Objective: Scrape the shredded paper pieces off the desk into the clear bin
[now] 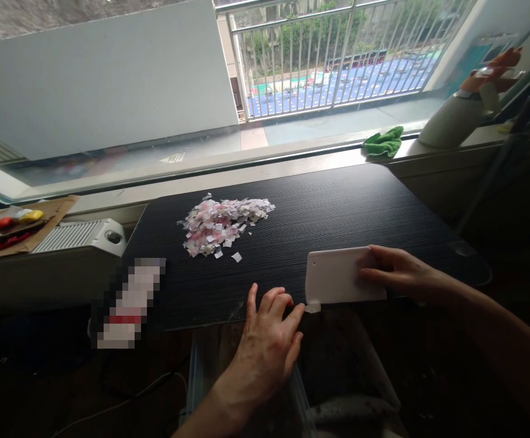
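Note:
A heap of small pinkish-white paper scraps (222,225) lies on the black wood-grain table (333,201), with a few loose bits at its edges. My right hand (397,271) grips a thin white rectangular sheet or board (338,277) by its right end, at the table's front edge. The board's kind is unclear; a small hole shows near its upper left corner. My left hand (269,331) rests at the front edge with its fingers apart. One of its fingertips is beside a small pale scrap (313,308) under the board's lower left corner.
On the window sill are a green cloth (383,143) and a spray bottle (456,118). At left stand a white radiator (82,234) and cardboard (50,216) with colourful items. A clear plastic bin (196,371) sits below the table's front edge.

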`<act>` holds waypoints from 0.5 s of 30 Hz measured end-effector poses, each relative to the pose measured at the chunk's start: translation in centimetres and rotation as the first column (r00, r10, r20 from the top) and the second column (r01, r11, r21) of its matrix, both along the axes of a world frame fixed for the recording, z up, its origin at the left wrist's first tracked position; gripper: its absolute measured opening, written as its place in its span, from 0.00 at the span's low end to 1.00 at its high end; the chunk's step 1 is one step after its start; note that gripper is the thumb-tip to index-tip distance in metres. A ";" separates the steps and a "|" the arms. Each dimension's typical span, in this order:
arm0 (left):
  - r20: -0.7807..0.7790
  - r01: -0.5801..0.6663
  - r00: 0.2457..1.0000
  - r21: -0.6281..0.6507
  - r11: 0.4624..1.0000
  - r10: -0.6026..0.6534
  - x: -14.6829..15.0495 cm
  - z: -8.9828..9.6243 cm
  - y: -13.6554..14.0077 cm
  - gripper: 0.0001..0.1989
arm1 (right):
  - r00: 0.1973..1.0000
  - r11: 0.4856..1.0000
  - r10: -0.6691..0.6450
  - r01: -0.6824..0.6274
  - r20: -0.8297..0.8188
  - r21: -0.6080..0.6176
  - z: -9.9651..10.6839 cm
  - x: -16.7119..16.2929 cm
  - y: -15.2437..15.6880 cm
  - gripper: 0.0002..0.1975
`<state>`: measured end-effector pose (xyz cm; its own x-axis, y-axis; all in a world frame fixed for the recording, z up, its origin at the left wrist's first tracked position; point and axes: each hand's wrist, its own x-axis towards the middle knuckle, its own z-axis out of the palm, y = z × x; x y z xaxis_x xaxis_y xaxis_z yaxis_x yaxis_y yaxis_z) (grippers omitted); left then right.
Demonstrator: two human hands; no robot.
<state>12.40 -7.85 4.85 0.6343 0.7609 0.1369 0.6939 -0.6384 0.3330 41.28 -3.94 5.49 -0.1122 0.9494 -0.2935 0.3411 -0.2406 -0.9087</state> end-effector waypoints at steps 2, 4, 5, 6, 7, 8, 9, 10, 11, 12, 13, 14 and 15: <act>0.004 0.005 1.000 -0.010 1.000 -0.005 0.1 0.0 -0.1 0.19 | 1.000 1.000 0.000 0.000 0.014 -0.004 0.1 0.0 -0.3 0.20; 0.010 0.023 1.000 -0.021 1.000 -0.023 0.2 0.1 -0.3 0.19 | 0.999 1.000 0.022 -0.022 0.028 -0.022 0.2 0.3 -0.6 0.20; 0.013 0.035 0.999 -0.026 0.999 -0.035 0.1 0.1 -0.4 0.18 | 0.999 0.999 0.034 -0.033 0.032 -0.028 0.2 0.5 -0.7 0.20; 0.016 0.050 0.999 -0.030 0.998 -0.050 0.1 0.2 -0.6 0.18 | 0.998 0.999 0.045 -0.044 0.036 -0.031 0.3 0.7 -0.9 0.20; 0.018 0.065 0.998 -0.034 0.997 -0.064 0.0 0.3 -0.7 0.18 | 0.998 0.998 0.052 -0.051 0.042 -0.028 0.4 0.8 -1.0 0.20; 0.021 0.074 0.997 -0.036 0.997 -0.074 -0.1 0.4 -0.9 0.17 | 0.997 0.998 0.055 -0.054 0.050 -0.021 0.5 0.9 -1.0 0.19; 0.022 0.078 0.997 -0.038 0.996 -0.078 -0.2 0.5 -1.0 0.17 | 0.997 0.999 0.053 -0.053 0.061 -0.010 0.7 0.9 -1.1 0.19; 0.023 0.077 0.997 -0.040 0.996 -0.076 -0.3 0.6 -1.1 0.17 | 0.996 0.999 0.046 -0.047 0.074 0.002 0.9 0.9 -1.0 0.19; 0.024 0.071 0.997 -0.042 0.997 -0.070 -0.4 0.7 -1.2 0.17 | 0.996 0.999 0.032 -0.033 0.084 0.016 1.1 0.7 -0.9 0.20; 0.025 0.062 0.998 -0.045 0.997 -0.061 -0.6 0.8 -1.2 0.17 | 0.996 0.999 0.011 -0.014 0.087 0.030 1.3 0.5 -0.7 0.20; 0.025 0.051 0.998 -0.048 0.998 -0.050 -0.7 0.9 -1.2 0.17 | 0.997 0.999 -0.012 0.008 0.080 0.045 1.5 0.2 -0.4 0.20; 0.026 0.039 0.999 -0.050 0.998 -0.038 -0.9 1.0 -1.2 0.17 | 0.997 0.998 -0.030 0.026 0.064 0.058 1.6 -0.1 0.0 0.19; 0.025 0.024 0.999 -0.053 0.998 -0.023 -1.1 1.0 -1.1 0.17 | 0.998 0.997 -0.039 0.036 0.046 0.068 1.8 -0.3 0.4 0.19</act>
